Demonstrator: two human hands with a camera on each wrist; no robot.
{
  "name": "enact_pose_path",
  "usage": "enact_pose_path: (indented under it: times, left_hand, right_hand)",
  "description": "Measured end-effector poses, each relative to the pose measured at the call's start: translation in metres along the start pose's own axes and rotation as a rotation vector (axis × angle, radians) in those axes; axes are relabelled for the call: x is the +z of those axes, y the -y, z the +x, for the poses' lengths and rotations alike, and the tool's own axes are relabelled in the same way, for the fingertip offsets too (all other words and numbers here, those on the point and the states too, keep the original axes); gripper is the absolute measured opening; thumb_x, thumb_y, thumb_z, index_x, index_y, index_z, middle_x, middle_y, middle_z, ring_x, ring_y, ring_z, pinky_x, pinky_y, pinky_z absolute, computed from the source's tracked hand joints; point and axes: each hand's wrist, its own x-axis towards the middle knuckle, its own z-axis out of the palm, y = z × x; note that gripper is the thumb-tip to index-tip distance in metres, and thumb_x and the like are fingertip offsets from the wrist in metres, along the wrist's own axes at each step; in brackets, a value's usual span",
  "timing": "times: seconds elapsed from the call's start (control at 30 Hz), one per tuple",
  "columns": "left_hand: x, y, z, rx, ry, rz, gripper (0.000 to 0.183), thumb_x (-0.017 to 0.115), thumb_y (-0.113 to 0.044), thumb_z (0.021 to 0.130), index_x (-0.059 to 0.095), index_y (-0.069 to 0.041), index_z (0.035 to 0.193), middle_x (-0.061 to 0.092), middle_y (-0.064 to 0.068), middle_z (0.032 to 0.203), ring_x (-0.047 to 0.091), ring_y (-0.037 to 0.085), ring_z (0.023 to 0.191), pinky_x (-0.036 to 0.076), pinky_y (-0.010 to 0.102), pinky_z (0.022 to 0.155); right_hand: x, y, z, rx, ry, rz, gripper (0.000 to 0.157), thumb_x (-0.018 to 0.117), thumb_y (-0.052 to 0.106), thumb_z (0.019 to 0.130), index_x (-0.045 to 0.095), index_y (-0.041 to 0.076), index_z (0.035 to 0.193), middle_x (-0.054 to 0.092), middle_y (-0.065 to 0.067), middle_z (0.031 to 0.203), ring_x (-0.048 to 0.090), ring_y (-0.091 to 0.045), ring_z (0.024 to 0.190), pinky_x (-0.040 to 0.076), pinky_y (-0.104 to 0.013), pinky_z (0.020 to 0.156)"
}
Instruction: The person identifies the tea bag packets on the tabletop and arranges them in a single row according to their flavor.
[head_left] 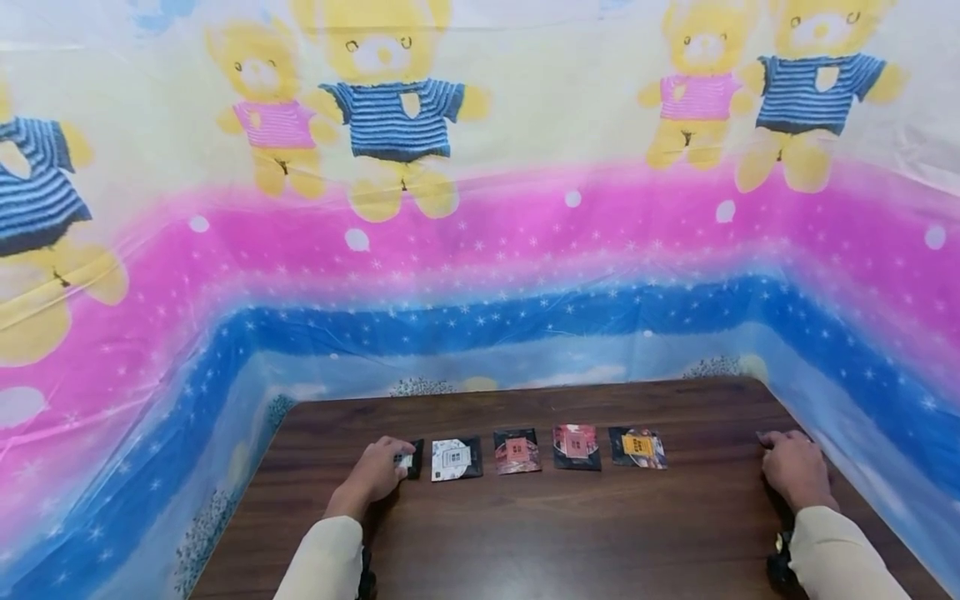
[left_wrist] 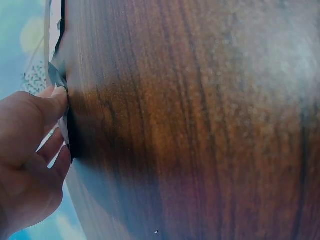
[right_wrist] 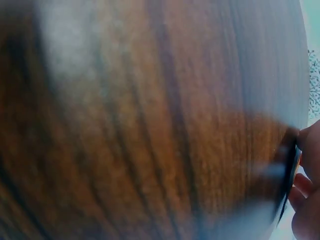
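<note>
At the left end of a row of small square sachets, my left hand [head_left: 378, 468] grips a black-and-white sachet [head_left: 415, 460], partly covered by the fingers. In the left wrist view the thumb and fingers pinch this sachet [left_wrist: 64, 120] by its edge, at the table surface. To its right lie a white-and-black sachet [head_left: 455, 458], a dark red one [head_left: 517, 451], a pink-red one [head_left: 577, 447] and a black one with a yellow label [head_left: 638, 447]. Far to the right, my right hand [head_left: 798, 468] holds a thin dark packet [right_wrist: 289, 172], mostly hidden by the hand.
The brown wood-grain table [head_left: 570, 533] has a rounded far corner on each side. Behind it and along both sides hangs a cloth [head_left: 517, 242] printed with teddy bears and pink and blue bands. Dark straps show at both wrists below the pale sleeves [head_left: 322, 558].
</note>
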Motion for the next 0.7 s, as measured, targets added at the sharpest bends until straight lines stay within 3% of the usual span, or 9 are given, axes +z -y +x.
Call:
enact_pose_path:
  times: [0.2, 0.7]
  left_hand:
    - [0.0016, 0.0001, -0.0012, 0.017, 0.002, 0.001, 0.033, 0.066, -0.005, 0.097, 0.067, -0.011, 0.13, 0.055, 0.02, 0.141, 0.049, 0.044, 0.133, 0.049, 0.058, 0.104]
    - [0.0019, -0.0009, -0.0009, 0.006, -0.002, -0.01, 0.032, 0.065, -0.006, 0.098, 0.067, -0.011, 0.13, 0.054, 0.02, 0.143, 0.048, 0.043, 0.134, 0.047, 0.058, 0.105]
  right_hand:
    - [0.0013, -0.0008, -0.0037, -0.013, -0.014, -0.009, 0.038, 0.054, 0.008, 0.097, 0.06, -0.014, 0.127, 0.055, -0.042, 0.12, 0.045, -0.058, 0.115, 0.035, -0.069, 0.1]
    - [0.004, -0.0021, -0.0042, 0.001, -0.003, -0.01, 0.036, 0.053, 0.01, 0.097, 0.062, -0.011, 0.125, 0.057, -0.04, 0.12, 0.047, -0.056, 0.115, 0.035, -0.066, 0.096]
